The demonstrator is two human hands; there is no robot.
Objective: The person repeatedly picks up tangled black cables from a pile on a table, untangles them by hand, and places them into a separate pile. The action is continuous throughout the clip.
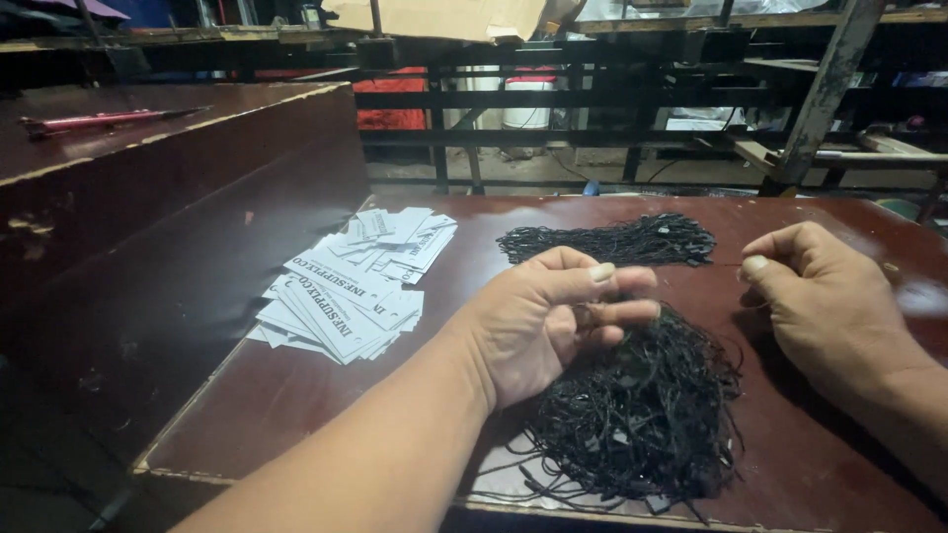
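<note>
- Viewed from above: two bare hands over a dark red-brown table (296,395).
- Left hand (538,321) resting on the nearer heap of black strings (642,415), fingers curled together, thumb pressed over them, apparently pinching strands drawn from the heap.
- Right hand (825,301) raised just right of that heap, thumb and forefinger pinched as if on one thin strand; strand itself too fine to confirm.
- Step in hand, judging by the pose: separating a single string from the tangle.
- Next move likely calling for a gentle, steady pull so neighbouring strands stay put.
- Two heaps of black strings: nearer one under the hands, a flatter second heap (612,240) behind.
- One loose stack of white printed tags (346,291) at left; too many to count.
- One red pen (99,121) on the raised ledge, far left.
</note>
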